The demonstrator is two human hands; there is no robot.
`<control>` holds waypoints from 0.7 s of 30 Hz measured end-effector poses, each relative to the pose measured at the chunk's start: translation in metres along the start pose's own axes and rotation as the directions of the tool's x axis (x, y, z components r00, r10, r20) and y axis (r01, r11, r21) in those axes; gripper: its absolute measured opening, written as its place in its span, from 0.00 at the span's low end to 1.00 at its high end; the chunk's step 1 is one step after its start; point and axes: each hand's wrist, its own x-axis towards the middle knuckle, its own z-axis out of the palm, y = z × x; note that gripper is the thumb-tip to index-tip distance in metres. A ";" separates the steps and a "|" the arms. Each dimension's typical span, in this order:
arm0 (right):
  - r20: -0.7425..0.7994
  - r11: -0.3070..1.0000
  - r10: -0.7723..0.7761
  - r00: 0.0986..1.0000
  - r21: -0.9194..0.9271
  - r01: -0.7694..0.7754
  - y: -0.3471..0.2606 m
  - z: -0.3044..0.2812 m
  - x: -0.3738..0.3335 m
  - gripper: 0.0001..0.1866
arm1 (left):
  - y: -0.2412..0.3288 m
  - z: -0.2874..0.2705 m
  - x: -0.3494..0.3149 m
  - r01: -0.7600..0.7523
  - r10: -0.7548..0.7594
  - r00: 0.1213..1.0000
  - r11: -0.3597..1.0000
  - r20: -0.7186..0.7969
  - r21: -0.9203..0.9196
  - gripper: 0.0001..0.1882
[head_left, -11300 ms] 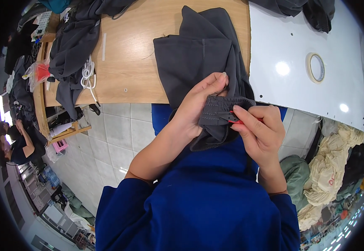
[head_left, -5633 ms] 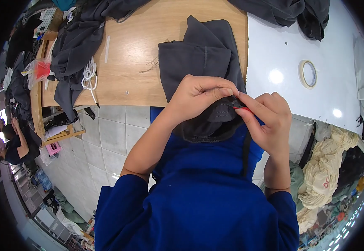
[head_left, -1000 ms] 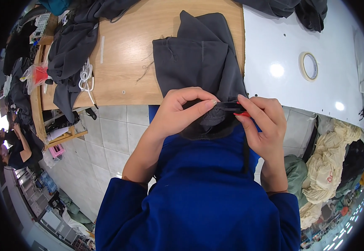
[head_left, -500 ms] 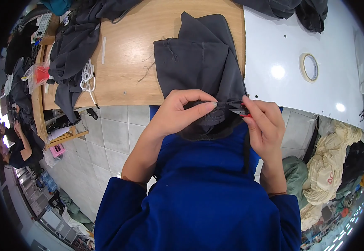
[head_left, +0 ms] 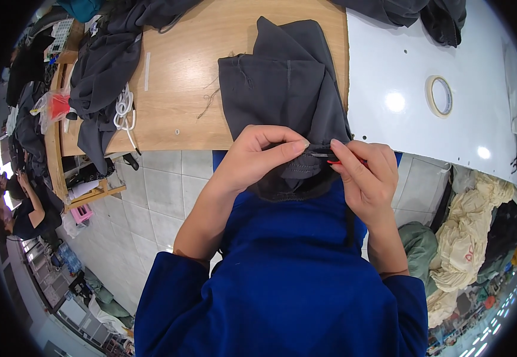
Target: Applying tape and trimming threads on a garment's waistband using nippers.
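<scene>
A dark grey garment point(head_left: 288, 89) lies folded over the table's front edge, its near end hanging over my lap. My left hand point(head_left: 264, 153) pinches the stitched edge of that near end between thumb and fingers. In my right hand point(head_left: 365, 172) are small thread snips point(head_left: 334, 160) with red on the grips. Their metal blades point(head_left: 319, 155) point left along the cloth, close to my left fingertips, and look nearly closed. Loose thread ends point(head_left: 209, 102) trail from the garment's left side onto the wood.
The wooden tabletop point(head_left: 181, 71) meets a white tabletop point(head_left: 383, 71) bearing a roll of tape point(head_left: 440, 96). Dark garments point(head_left: 107, 71) and a white cord point(head_left: 124, 110) lie at the left. Cream cloth point(head_left: 469, 232) is heaped below right. Another person point(head_left: 29, 205) sits far left.
My right hand has moved a little left with the snips. Their blades, spread apart before, are now closer together and nearer my left fingertips. My left hand has barely moved.
</scene>
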 end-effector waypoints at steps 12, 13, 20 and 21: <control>-0.214 0.939 0.339 0.916 0.139 -0.316 0.041 -0.003 0.010 0.17 | 0.016 0.004 0.000 -0.517 0.539 0.842 0.804 0.006 0.294 0.05; -0.237 0.941 0.339 0.910 0.082 -0.329 0.060 0.003 0.016 0.17 | 0.032 0.021 -0.009 -0.517 0.528 0.849 0.836 -0.013 0.181 0.06; -0.232 0.826 0.324 0.917 -0.404 -0.393 0.144 0.026 0.042 0.17 | 0.117 0.079 -0.003 -0.514 0.551 0.434 0.801 0.713 -0.306 0.16; -0.289 0.806 0.296 0.911 -0.436 -0.400 0.145 0.032 0.044 0.19 | 0.122 0.085 -0.001 -0.495 0.570 0.374 0.790 0.732 -0.361 0.14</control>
